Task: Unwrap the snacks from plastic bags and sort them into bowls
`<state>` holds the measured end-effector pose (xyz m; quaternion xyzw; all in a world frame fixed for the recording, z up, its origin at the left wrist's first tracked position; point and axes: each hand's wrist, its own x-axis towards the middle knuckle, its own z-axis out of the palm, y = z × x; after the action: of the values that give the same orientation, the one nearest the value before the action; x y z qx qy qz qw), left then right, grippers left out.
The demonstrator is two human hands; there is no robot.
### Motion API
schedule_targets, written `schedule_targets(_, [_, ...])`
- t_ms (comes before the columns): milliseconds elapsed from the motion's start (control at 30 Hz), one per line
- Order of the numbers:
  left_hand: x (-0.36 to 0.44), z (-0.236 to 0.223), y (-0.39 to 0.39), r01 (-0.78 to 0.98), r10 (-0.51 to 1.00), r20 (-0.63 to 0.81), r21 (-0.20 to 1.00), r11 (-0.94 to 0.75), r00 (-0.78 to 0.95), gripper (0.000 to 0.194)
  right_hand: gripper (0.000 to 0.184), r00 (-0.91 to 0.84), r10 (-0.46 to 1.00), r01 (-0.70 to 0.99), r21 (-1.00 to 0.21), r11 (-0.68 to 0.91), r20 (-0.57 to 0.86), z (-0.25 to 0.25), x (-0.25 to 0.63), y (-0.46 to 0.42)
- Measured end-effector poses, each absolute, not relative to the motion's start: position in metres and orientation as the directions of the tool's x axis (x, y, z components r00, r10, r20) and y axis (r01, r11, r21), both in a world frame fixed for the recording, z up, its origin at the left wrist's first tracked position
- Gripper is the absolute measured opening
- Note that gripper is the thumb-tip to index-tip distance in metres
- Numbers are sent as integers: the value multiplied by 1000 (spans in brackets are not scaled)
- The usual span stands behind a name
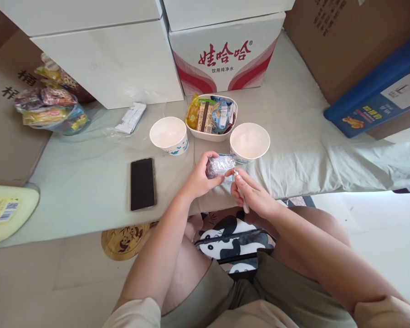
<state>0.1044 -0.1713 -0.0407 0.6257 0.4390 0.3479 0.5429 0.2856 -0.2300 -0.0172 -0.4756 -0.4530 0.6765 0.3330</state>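
Note:
My left hand (198, 178) is closed around one side of a crinkled, shiny clear-plastic packet (221, 165) near the table's front edge. In my right hand (256, 193) is a slim white-handled tool (246, 206), its small tip pointing up beside the packet; what kind of tool it is cannot be made out. Just behind the packet stands a white paper bowl (249, 158) with a blue pattern, and a second paper bowl (172, 148) is to the left. Between and behind them sits a white tray (205, 136) of wrapped snacks.
A black phone (142, 184) lies on the cloth-covered table (89, 182). Further left are a white packet (131, 117), a bowl of wrapped snacks (54, 114) and a pale yellow bottle (10, 212). White cartons (112, 64) line the back; a blue container (379, 91) leans at right.

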Motion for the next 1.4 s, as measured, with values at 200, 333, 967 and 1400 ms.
schedule_targets(200, [108, -46, -175, 164, 925, -8, 985, -59, 380, 56, 47, -383, 754, -126, -779, -614, -533, -23, 281, -232])
schedule_targets(333, [109, -42, -175, 98, 948, 33, 993, -68, 316, 54, 49, -364, 721, -102, -744, -661, -590, -22, 278, -230])
schedule_targets(967, [95, -26, -166, -267, 998, -43, 963, 30, -43, 57, 30, -239, 954, 928, -333, 168, -183, -25, 291, -223])
schedule_targets(1400, [93, -34, -169, -165, 998, -36, 985, 45, 54, 52, 32, -326, 940, 936, -176, 306, -98, -26, 295, -220])
